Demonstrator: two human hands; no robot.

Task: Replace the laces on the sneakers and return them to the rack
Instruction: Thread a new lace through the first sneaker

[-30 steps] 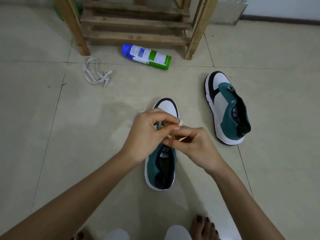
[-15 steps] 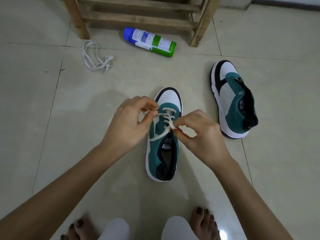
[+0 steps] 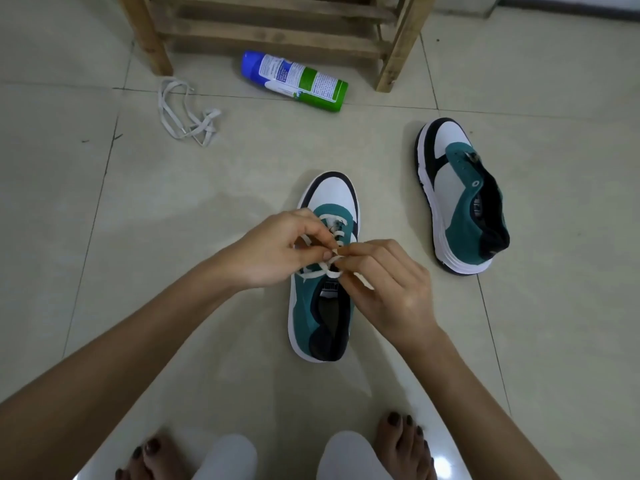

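A teal, white and black sneaker (image 3: 322, 317) stands upright on the floor in front of me, toe pointing away. A white lace (image 3: 317, 271) runs through its eyelets. My left hand (image 3: 277, 251) pinches the lace over the sneaker's left side. My right hand (image 3: 388, 289) pinches the lace end over the tongue, fingertips meeting the left thumb. The second sneaker (image 3: 460, 199), without a lace, lies tilted on its side to the right. A loose white lace (image 3: 187, 112) lies in a heap at the far left. The wooden rack (image 3: 277, 26) stands at the back.
A spray can (image 3: 294, 79) with a blue cap and green base lies on its side in front of the rack. My bare feet (image 3: 401, 441) and knees fill the bottom edge. The floor is pale tile.
My hands drew apart half a second ago, pulling the lace, and have come back together over the eyelets. The camera tilted down, so the rack slid up the frame.
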